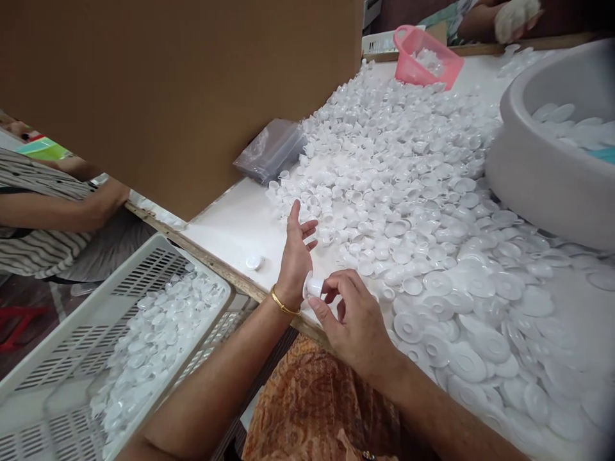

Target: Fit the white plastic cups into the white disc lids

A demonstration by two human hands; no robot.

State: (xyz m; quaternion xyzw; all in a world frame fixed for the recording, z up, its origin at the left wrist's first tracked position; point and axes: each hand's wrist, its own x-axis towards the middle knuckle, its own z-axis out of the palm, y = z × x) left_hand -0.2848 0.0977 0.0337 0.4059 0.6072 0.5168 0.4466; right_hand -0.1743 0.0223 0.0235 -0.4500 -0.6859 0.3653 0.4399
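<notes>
My right hand [359,323] pinches a small white plastic cup with round flange [315,287]; my left hand [293,264], open, heel beside it, probably braces.

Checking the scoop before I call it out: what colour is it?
Pink scoop; shows best in the head view.

Looks like a small-parts workshop/packing area: loose white plastic cups [336,192] & saucers [466,362] heaped on a shared worktable [230,224], vented crate [158,246] of pcs alongside, big cardboard sheet [182,83], pink scoop [425,61], co-worker's gloved hand [516,20] opp. side.
</notes>
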